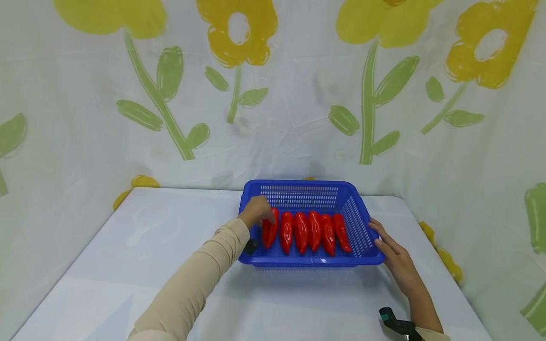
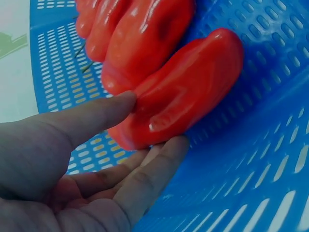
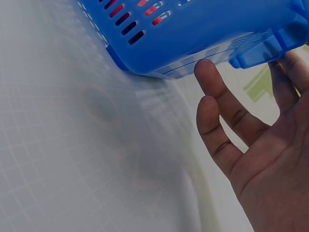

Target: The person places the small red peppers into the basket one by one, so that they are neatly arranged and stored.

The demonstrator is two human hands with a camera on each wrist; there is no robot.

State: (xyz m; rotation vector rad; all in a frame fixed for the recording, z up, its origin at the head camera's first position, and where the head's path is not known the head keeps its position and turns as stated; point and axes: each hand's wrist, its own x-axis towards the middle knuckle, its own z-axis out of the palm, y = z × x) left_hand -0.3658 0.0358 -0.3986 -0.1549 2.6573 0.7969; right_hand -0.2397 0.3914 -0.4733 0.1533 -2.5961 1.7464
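A blue plastic basket with slotted walls stands on the white table. Several glossy red peppers lie in it side by side in a row. My left hand reaches over the basket's left side to the leftmost red pepper. In the left wrist view, the thumb presses one side of that pepper near its stem end and the fingertips meet the other side. At the basket's right wall, my right hand holds the rim near the front corner. Its two nearest fingers hang loosely outside the wall in the right wrist view.
The white table extends to the left and in front of the basket. Behind it hangs a pale sheet printed with yellow flowers, which also runs along both sides. A black wrist device is strapped near the right sleeve.
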